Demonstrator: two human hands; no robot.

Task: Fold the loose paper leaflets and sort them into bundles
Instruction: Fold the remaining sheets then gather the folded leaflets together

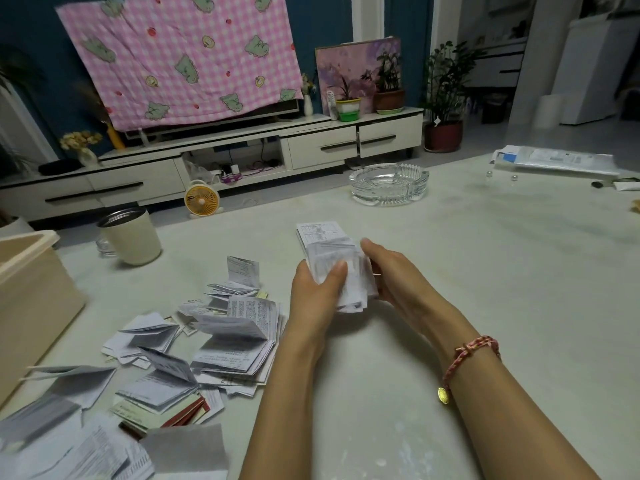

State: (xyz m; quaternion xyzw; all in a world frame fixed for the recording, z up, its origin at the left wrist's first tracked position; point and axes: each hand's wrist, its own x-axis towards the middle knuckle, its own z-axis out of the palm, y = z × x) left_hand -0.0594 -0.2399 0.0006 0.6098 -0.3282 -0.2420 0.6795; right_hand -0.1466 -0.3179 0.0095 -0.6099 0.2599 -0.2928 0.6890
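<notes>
From the head view, both hands meet over the middle of the table. The left hand grips a bundle of folded leaflets, thumb pressed across its front, while the right hand clasps its right side. The loose leaflets sprawl toward the table's near-left corner, half-open and overlapping, beside a beige box. The paper looks thin, light and springy, and a stack probably slides apart easily. Pinching across the folded spines seems the safest hold.
</notes>
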